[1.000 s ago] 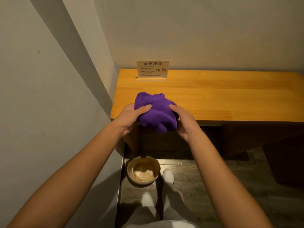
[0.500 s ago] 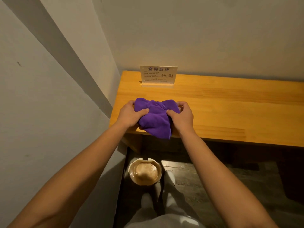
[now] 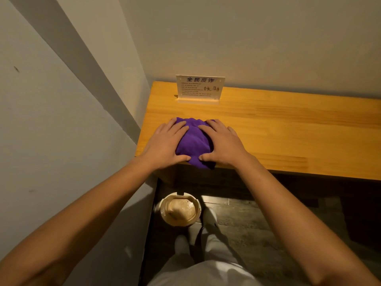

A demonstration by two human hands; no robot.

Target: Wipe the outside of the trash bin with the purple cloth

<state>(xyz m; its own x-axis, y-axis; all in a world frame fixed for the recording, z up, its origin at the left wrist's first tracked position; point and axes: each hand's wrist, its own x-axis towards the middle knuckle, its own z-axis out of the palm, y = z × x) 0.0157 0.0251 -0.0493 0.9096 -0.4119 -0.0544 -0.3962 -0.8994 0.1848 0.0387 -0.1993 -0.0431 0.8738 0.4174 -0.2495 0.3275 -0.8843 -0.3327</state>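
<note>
The purple cloth (image 3: 193, 141) lies bunched on the front left corner of the wooden desk (image 3: 288, 131), its near end hanging over the edge. My left hand (image 3: 165, 145) and my right hand (image 3: 223, 144) press down on it from either side. Their fingers are spread flat and both thumbs pinch the cloth at the desk's front edge. The trash bin (image 3: 163, 211) is small, round and beige. It stands on the dark floor below the desk's left end, seen from above, well under both hands.
A small sign card (image 3: 200, 88) stands at the back of the desk against the wall. A grey wall (image 3: 61, 141) closes the left side, right beside the bin. My white shoes (image 3: 209, 213) stand just right of the bin on the dark floor.
The cloth was held up in front of the desk edge. Both hands have carried it forward and down onto the desk top and flattened over it.
</note>
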